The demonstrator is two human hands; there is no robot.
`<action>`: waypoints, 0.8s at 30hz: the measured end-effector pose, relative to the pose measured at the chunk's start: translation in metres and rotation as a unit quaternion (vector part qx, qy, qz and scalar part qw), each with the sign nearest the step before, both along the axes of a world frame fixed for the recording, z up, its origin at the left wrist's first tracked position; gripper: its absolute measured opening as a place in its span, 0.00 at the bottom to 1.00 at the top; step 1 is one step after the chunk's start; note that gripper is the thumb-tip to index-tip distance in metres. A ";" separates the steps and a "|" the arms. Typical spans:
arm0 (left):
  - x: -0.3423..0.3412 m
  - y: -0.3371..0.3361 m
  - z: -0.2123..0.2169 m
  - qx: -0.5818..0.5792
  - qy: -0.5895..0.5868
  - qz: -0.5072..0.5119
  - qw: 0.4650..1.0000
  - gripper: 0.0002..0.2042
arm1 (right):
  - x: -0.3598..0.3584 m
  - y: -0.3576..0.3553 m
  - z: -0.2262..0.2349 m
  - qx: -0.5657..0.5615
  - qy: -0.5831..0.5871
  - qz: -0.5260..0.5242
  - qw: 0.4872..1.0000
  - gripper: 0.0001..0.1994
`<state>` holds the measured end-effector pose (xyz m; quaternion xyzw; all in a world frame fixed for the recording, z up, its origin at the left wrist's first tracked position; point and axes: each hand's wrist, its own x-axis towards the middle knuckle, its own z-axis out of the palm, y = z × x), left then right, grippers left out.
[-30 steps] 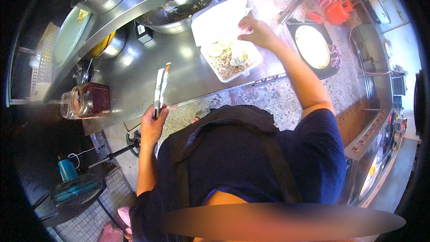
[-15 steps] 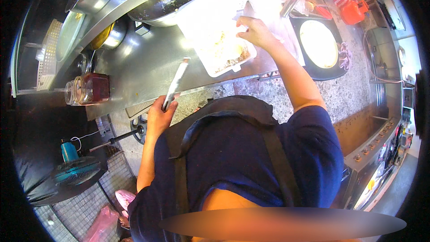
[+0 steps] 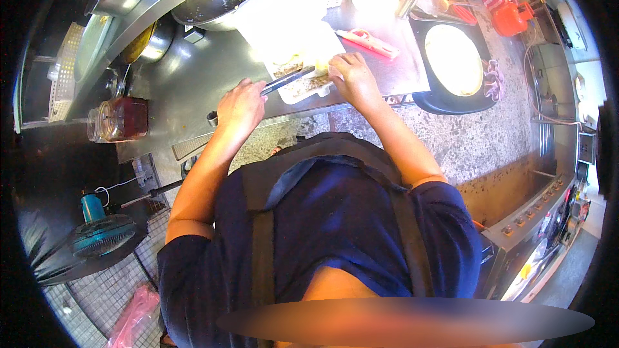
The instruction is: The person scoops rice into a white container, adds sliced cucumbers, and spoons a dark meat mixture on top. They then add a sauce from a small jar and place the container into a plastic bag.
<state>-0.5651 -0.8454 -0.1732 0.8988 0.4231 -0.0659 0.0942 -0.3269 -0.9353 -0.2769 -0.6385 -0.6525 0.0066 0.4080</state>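
My left hand [image 3: 242,108] grips a pair of metal tongs [image 3: 289,80]. Their tips reach over the food in an open white takeaway box [image 3: 302,96], whose overexposed lid [image 3: 284,9] stands up behind. Brownish and yellow food [image 3: 287,64] shows in the box, partly covered by the tongs. At the box's right side is my right hand [image 3: 354,80], fingers curled and pinched together near the tong tips. What lies between those fingers is hidden. Behind that hand, a red tool with a long handle [image 3: 369,42] rests on the steel counter [image 3: 193,84].
A jar of dark red contents [image 3: 132,118] stands at the counter's left. A large wok [image 3: 229,0] sits behind the box. On the right are a round pale item on a black base [image 3: 454,61] and a red jug [image 3: 512,18]. A fan [image 3: 103,232] is at lower left.
My left hand has moved up and right, bringing the tongs across the box. The right hand has come down to the box's near right side, uncovering the red tool. The box appears farther left.
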 end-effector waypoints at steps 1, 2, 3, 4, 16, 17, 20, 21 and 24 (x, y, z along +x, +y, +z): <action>0.003 0.000 -0.002 -0.001 0.003 -0.002 1.000 0.14 | 0.004 0.003 -0.004 -0.004 -0.003 -0.003 1.000 0.11; 0.006 0.000 -0.003 -0.002 0.007 -0.004 1.000 0.14 | 0.008 0.005 -0.007 -0.008 -0.006 -0.005 1.000 0.12; 0.008 0.001 -0.006 -0.001 0.012 -0.008 1.000 0.14 | 0.012 0.008 -0.010 -0.012 -0.009 -0.006 1.000 0.13; 0.010 0.002 -0.010 0.001 0.016 -0.012 1.000 0.14 | 0.017 0.009 -0.010 -0.004 -0.007 0.010 1.000 0.11; -0.008 0.006 -0.009 0.036 -0.039 0.028 0.998 0.14 | 0.017 -0.005 -0.003 -0.023 -0.002 -0.018 1.000 0.13; -0.007 0.011 -0.015 0.074 -0.044 0.010 0.996 0.15 | 0.016 -0.006 0.001 -0.034 0.003 -0.017 0.999 0.13; 0.013 0.016 -0.019 0.031 -0.029 -0.002 0.999 0.14 | 0.014 -0.007 0.005 -0.043 0.008 -0.016 0.999 0.14; 0.019 0.018 -0.018 0.026 -0.032 -0.003 0.999 0.13 | 0.013 -0.007 0.005 -0.042 0.008 -0.016 0.999 0.15; 0.031 0.020 -0.019 0.015 -0.028 -0.003 1.000 0.13 | 0.015 -0.006 0.007 -0.070 -0.024 -0.017 0.997 0.16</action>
